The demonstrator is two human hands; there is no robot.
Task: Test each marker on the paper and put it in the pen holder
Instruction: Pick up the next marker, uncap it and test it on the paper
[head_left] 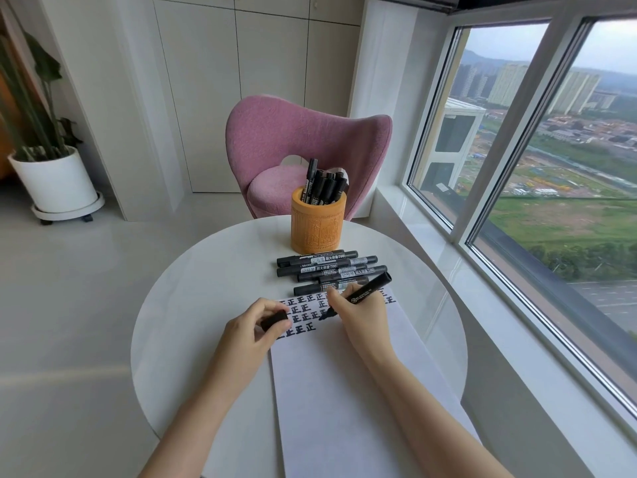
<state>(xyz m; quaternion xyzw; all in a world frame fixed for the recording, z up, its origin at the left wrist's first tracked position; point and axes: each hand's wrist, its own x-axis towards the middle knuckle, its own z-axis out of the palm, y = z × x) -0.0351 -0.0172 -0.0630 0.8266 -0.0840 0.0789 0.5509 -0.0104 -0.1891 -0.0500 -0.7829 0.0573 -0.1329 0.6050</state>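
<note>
My right hand (358, 310) grips the uncapped marker (365, 294), tip down on the paper (344, 391) w/ the test marks. Left hand (256, 326) pinches its cap (274, 320), ready for recapping. Untested markers (327, 270) lie btw paper and pen holder (317, 224).

Light: soft overcast daylight from the window (499, 132) (right side)
Glare: faint sheen on table (206, 270)
Edges: wide-angle bending

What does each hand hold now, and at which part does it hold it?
The right hand grips a black marker on its lower barrel, near the tip. The left hand pinches the marker cap between thumb and fingers.
</note>
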